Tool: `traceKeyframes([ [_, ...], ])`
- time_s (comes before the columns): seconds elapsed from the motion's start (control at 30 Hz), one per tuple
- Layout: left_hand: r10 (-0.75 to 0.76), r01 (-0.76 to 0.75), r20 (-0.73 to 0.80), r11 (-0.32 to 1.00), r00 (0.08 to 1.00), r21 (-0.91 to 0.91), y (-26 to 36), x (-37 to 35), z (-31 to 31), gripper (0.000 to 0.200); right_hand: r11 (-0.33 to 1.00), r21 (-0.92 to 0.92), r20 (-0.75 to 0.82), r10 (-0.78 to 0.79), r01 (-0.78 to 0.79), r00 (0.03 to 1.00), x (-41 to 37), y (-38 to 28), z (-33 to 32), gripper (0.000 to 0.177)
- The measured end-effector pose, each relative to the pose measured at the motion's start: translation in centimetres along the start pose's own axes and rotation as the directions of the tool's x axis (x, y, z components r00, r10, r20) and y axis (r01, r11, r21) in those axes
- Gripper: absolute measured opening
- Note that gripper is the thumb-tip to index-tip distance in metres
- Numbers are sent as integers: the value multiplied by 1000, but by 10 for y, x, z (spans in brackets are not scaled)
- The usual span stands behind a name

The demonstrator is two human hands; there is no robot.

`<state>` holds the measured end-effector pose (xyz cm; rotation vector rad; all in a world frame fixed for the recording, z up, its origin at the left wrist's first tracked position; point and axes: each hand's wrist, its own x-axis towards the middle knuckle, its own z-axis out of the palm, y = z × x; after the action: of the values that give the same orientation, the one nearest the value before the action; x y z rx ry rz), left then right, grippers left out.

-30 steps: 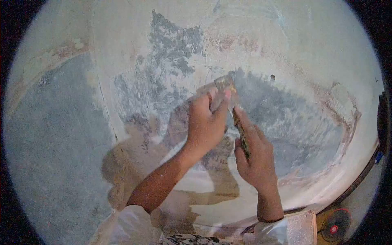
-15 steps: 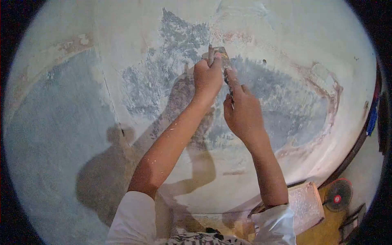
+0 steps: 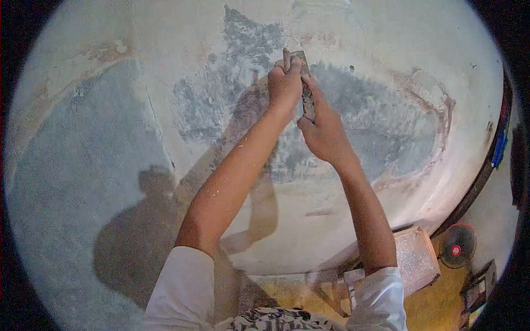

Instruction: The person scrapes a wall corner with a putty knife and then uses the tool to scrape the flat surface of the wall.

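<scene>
A flat, plaster-smeared trowel (image 3: pixel 308 106) is held up against the wall (image 3: pixel 326 193), its long blade nearly upright in the head view. My left hand (image 3: pixel 285 88) is closed round its handle, whose end sticks out above the fist, and the thumb lies toward the blade's upper end. Lower and to the right, my right hand (image 3: pixel 324 131) grips the blade's lower part, with a finger stretched along its edge. Around both hands spreads a rough grey patch (image 3: pixel 381 116) with whitish filler streaked over it. White specks dot my left forearm.
A larger smooth grey area (image 3: pixel 72 160) covers the wall at left, beside a thin crack. Brown flaking plaster (image 3: pixel 441 105) edges the patch at right. At lower right stand a pale, speckled board-like object (image 3: pixel 417 259) and a red-rimmed fan (image 3: pixel 457 246). Blue cloth (image 3: pixel 499 149) hangs at far right.
Both hands have risen slightly with the trowel. My right hand has shifted left, closer to my left hand, and the blade stands more upright. The camera view has shifted a little.
</scene>
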<state>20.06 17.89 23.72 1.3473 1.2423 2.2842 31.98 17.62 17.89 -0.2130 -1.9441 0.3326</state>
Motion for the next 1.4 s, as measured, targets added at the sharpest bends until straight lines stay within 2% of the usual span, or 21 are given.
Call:
traceKeyframes([
  [0.07, 59, -53, -39, 988, 997, 142, 1, 4, 3, 35, 1000, 13, -52, 11, -10, 999, 5, 8, 5, 78],
  [0.17, 106, -102, 4, 945, 994, 310, 1, 15, 6, 44, 992, 110, -111, 66, -54, 992, 11, 9, 9, 77],
  [0.27, 169, -97, -95, 855, 981, 510, -6, 35, 6, 52, 969, 236, -45, 82, -69, 996, 22, 23, 6, 75],
  [0.33, 159, -89, -92, 851, 983, 517, -5, 38, 5, 54, 956, 288, -36, 63, -50, 997, 29, 36, 10, 74],
  [0.47, 250, -123, -117, 767, 961, 630, -14, 40, 5, 57, 980, 168, -124, -90, 110, 988, 27, 49, 13, 72],
  [0.57, 298, -129, -214, 811, 930, 571, -5, 30, 15, 48, 958, 262, -100, -88, 112, 991, 29, 48, 3, 68],
  [0.67, 224, -115, -234, 907, 946, 406, 0, 31, 17, 45, 959, 281, -7, -27, 28, 1000, 40, 35, -18, 65],
  [0.77, 256, -96, -323, 894, 911, 437, -9, 31, 24, 44, 960, 276, 1, -58, 56, 998, 38, 49, -18, 64],
  [0.87, 319, -124, -348, 868, 881, 481, -17, 38, 27, 42, 974, 218, 30, -68, 60, 997, 44, 55, -24, 64],
  [0.97, 288, -130, -396, 916, 872, 380, -6, 40, 29, 43, 965, 201, -41, -165, 169, 986, 59, 58, -18, 60],
  [1.07, 296, -112, -437, 910, 849, 398, -27, 56, 27, 47, 969, 204, 17, -147, 140, 989, 56, 65, -31, 61],
  [1.17, 268, -117, -468, 938, 842, 326, -22, 41, 40, 45, 987, 88, 119, -147, 137, 982, 63, 69, -43, 61],
  [1.27, 273, -109, -526, 940, 805, 323, -5, 45, 42, 44, 974, 174, 106, -163, 143, 981, 72, 66, -44, 60],
  [1.37, 182, -177, -417, 983, 890, 51, -20, 39, 42, 46, 961, 157, 68, -240, 227, 968, 60, 80, -47, 61],
  [1.4, 149, -106, -376, 986, 914, 130, -19, 30, 41, 42, 970, 97, 90, -230, 221, 969, 51, 83, -53, 61],
])
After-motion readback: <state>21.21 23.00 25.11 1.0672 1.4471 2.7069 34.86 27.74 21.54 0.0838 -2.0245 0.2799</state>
